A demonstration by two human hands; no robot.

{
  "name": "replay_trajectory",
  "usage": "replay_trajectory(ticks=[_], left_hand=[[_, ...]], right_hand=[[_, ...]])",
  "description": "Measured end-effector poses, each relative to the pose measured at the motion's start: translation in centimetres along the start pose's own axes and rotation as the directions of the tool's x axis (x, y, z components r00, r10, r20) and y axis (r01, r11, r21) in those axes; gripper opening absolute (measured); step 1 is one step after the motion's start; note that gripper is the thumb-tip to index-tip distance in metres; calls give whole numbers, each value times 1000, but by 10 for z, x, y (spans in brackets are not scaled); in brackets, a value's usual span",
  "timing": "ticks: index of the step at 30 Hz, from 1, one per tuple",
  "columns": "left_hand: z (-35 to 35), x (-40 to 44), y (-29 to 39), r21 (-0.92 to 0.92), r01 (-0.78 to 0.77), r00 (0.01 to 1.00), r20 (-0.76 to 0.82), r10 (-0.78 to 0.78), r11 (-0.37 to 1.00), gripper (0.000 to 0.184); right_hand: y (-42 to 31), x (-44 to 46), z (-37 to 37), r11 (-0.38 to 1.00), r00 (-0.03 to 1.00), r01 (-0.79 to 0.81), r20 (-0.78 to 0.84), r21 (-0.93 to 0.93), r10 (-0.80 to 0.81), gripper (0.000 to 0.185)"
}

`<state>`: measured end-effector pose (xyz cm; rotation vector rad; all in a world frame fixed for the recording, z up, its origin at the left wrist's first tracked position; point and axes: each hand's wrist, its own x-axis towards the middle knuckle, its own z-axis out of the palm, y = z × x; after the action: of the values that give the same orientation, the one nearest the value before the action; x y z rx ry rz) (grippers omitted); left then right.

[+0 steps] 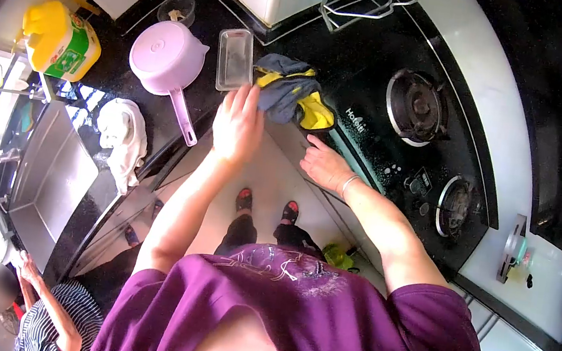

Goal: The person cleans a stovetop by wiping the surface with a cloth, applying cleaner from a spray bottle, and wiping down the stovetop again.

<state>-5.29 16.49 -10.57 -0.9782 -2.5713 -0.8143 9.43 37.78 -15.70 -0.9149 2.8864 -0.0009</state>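
Observation:
My left hand (pixel 238 124) is at the counter edge with its fingers stretched out. Its fingertips reach the near end of a clear plastic tray (pixel 235 61) and the left side of a grey and yellow cloth (pixel 294 93); whether they touch either is unclear. The cloth lies crumpled against the front left corner of a black gas hob (pixel 363 144). My right hand (pixel 327 165), a bracelet at its wrist, hovers by the hob's front edge just below the cloth's yellow corner. Its index finger extends, the other fingers bend loosely, and nothing shows in it.
A pink saucepan (pixel 162 57) rests upside down left of the tray, near a small clear bowl (pixel 177 9). Further left are a yellow jug (pixel 61 40), a white cloth (pixel 121 137) and a sink (pixel 58 171). Another person (pixel 59 320) stands at lower left. A metal rack (pixel 367 2) stands behind.

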Motion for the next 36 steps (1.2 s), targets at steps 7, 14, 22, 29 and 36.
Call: replay_trajectory(ticks=[7,14,22,29,36], left_hand=[[41,54,-28,325,203,940,199,-277,924,27],[31,32,-52,340,182,930,244,-274,923,18],[-19,18,1,54,4,1000,23,-6,999,23],[-4,54,75,-51,-392,920,-38,390,919,46],[93,148,88,212,-427,894,-45,445,879,42]], right_hand=[[-1,1,-1,1000,1000,-15,9,-27,16,9],[-2,1,-1,999,999,-17,29,-50,18,8],[1,2,7,1000,999,-16,-41,-11,15,10],[-1,2,12,1000,992,-20,-125,-11,19,13],[0,1,9,1000,995,-22,-101,-7,21,12]])
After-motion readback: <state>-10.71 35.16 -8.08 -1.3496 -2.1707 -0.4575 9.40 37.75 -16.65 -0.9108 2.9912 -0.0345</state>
